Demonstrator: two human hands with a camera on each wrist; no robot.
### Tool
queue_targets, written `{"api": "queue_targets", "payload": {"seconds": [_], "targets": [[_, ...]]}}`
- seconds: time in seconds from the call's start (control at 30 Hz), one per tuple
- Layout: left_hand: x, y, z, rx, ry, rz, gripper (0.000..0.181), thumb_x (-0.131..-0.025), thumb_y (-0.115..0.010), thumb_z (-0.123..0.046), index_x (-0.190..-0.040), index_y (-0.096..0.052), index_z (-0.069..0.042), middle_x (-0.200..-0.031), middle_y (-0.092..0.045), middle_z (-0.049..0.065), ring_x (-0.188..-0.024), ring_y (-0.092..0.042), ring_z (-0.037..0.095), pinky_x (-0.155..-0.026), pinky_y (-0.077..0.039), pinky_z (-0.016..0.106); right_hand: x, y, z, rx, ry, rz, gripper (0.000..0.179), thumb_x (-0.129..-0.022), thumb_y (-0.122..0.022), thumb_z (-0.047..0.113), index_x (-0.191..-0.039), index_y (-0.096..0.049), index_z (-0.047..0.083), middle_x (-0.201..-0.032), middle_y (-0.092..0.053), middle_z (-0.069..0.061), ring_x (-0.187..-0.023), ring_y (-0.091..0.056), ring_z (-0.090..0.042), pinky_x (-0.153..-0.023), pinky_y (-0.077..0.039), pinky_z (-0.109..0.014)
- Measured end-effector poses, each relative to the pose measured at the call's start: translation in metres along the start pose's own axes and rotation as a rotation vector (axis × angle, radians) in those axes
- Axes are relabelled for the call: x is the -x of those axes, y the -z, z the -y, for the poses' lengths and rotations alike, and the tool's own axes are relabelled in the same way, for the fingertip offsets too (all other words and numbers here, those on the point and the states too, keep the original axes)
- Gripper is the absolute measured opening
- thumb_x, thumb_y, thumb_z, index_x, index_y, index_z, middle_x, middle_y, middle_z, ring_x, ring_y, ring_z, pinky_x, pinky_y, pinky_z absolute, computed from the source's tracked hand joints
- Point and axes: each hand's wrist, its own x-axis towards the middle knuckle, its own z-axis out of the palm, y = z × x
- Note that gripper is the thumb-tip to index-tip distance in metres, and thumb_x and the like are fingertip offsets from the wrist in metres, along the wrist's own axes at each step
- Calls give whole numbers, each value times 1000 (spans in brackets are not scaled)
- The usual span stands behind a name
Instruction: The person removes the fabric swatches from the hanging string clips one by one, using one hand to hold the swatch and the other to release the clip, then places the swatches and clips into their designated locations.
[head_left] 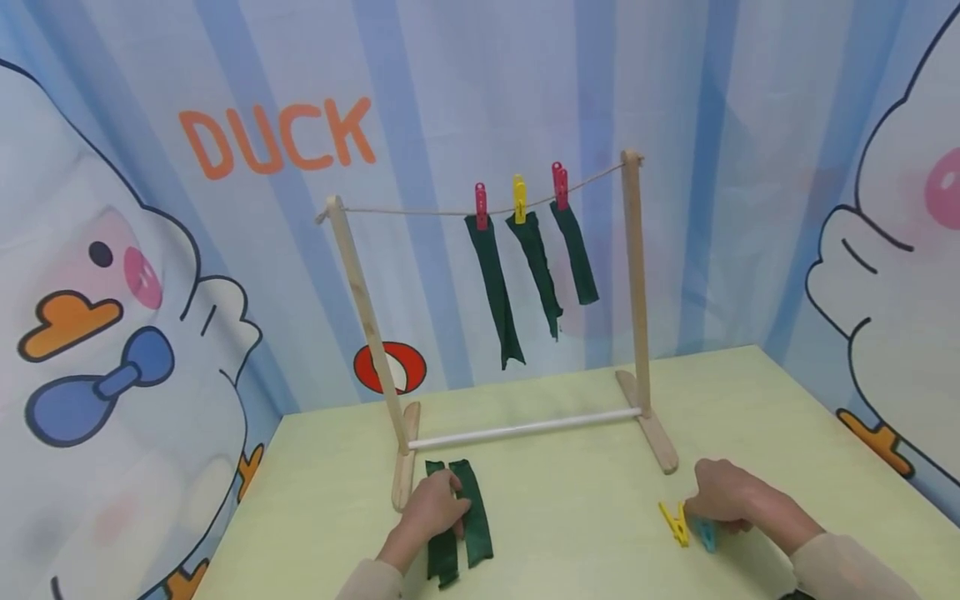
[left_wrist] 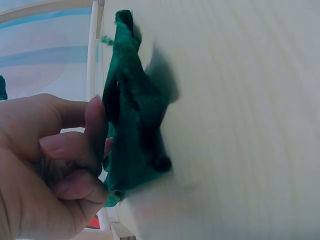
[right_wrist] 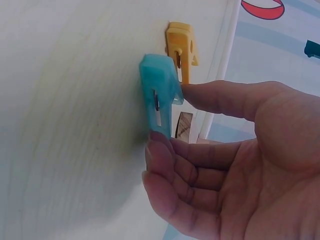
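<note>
My left hand (head_left: 429, 507) is over two dark green fabric strips lying side by side on the table. In the left wrist view its thumb and fingers pinch a bunched green strip (left_wrist: 132, 110); part of the grip is hidden. The other strip (head_left: 477, 529) lies flat just to the right. On the right side, my right hand (head_left: 729, 493) holds a blue clothespin (right_wrist: 159, 85) between thumb and fingers, low over the tabletop. A yellow clothespin (head_left: 677, 527) rests on the table just left of it.
Behind the hands stands a wooden rack (head_left: 637, 283) with a white bottom bar (head_left: 525, 429) and a string (head_left: 420, 212). Three green strips (head_left: 491, 292) hang there from two red clothespins and a yellow clothespin (head_left: 520, 200). A duck-printed curtain (head_left: 465, 100) closes off the back.
</note>
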Motion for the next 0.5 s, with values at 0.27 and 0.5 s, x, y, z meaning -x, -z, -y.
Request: {"api": "queue_targets", "payload": {"seconds": [0.27,0.5], "targets": [[-5,1,-2,34,4,-18,19,-92,-67,-8,-105,-62,5,-54,-61,0,-47,-62,14,-57,-51,31,-1,5,-3,-5,22,-21,27,-90,-69,22,-89,-51,1,-59,-56,-6,-45,-46,-10,-41,-40,-18],[-2,2,-1,33,0,-12,19,-94,-69,-13,-101,-62,3,-55,-59,0,-48,-60,14,-59,-50,34,-1,2,-4,-21,29,1,26,-91,-68,21,-91,-51,2,-61,-57,-7,-46,-47,-10,-43,-39,-18]]}}
